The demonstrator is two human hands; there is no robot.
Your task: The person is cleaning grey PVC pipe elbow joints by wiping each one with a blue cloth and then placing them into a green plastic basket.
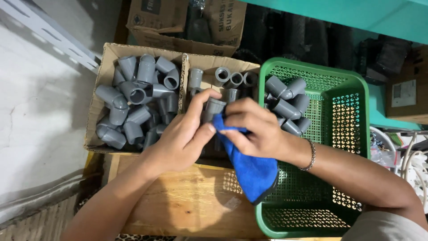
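Biggest thing here is the green plastic basket [352, 134] on the right, perforated all over, with a small heap of grey pipe fittings [287, 105] piled in its far corner. Left of it sits an open cardboard box [100, 89] split by a divider: the left compartment is crammed with more grey fittings [138, 102], the right compartment holds a few standing upright [229, 78]. Box and basket both rest on a wooden counter [187, 201], with another cardboard carton [156, 22] behind them.

The blue cloth [252, 172] hangs down over the basket's near left edge, its top end bunched up between the hands. The right hand [256, 127] is closed around that bunched end, pressing it against a single grey fitting [214, 108]. The left hand [183, 138] has its fingers curled round that fitting, thumb on the cloth side, holding it just above the box's right compartment. A metal bracelet [310, 156] sits on the right wrist.
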